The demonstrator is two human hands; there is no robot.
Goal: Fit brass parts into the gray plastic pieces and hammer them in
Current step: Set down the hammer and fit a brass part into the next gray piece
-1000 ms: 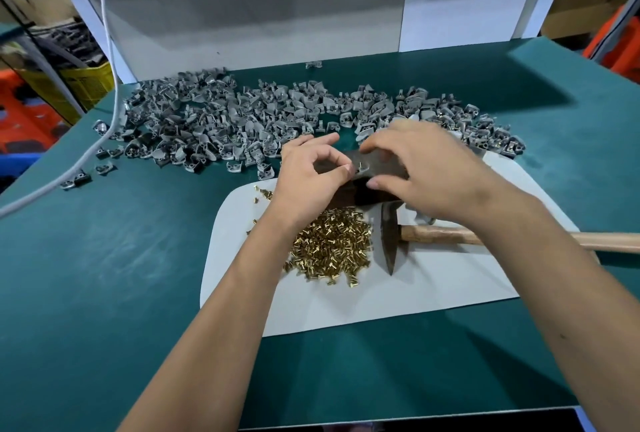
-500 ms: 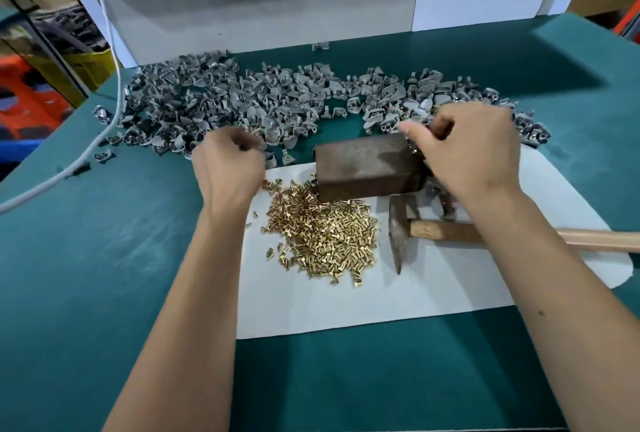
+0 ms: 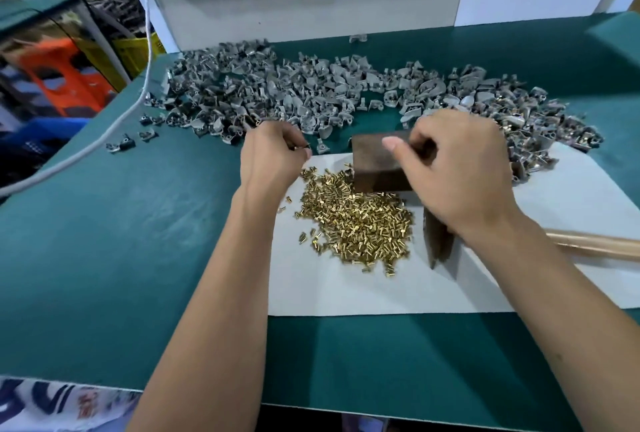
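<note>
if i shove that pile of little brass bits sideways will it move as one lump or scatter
Probably scatter: the brass parts lie as a loose heap of separate small pieces, with strays already off its left edge. They look round-bodied, so some may roll. The white sheet under them looks smooth, so they would likely slide easily.

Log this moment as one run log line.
left hand: pinching small part | right hand: over metal block | hammer: idle | brass parts: piled
</note>
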